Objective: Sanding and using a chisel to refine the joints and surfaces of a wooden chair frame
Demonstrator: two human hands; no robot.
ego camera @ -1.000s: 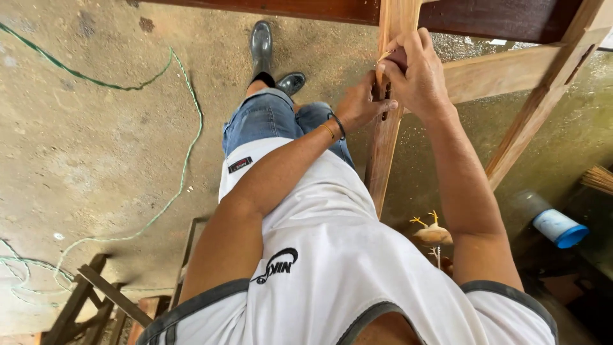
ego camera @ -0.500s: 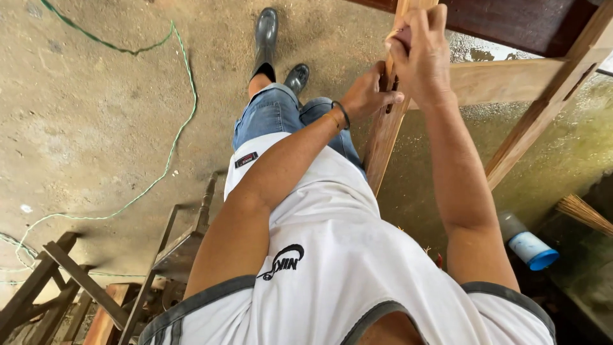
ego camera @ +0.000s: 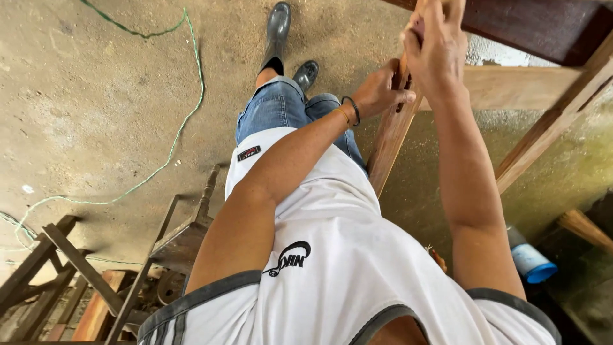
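a: head view: what is gripped, and by which of the hands?

b: a slanted wooden post (ego camera: 391, 137) is clamped by the left hand (ego camera: 378, 89), fingers wrapped around it. just above, the right hand (ego camera: 434, 48) is closed over the same post near the top edge of the picture. whether something small is pinched in it cannot be told.

a: where is the post set?

b: it is leaned up from the floor, beside the jeans (ego camera: 281, 108) and the black boots (ego camera: 278, 29), and met by a pale crossbeam (ego camera: 511, 86) to its right. a darker board (ego camera: 543, 25) is seen above that, and another slanted brace (ego camera: 549, 137) further right of the post.

a: how far along is the work judged to be?

b: the frame is judged part-built: pieces are already joined, while the post is being held, not left standing alone.

a: and the surroundings?

b: a rough, stained concrete floor (ego camera: 83, 96) is seen, with a green cord (ego camera: 185, 76) trailed well left of the post. dark metal and timber frames (ego camera: 96, 268) are stacked lower left; a blue-capped container (ego camera: 529, 262) lies lower right.
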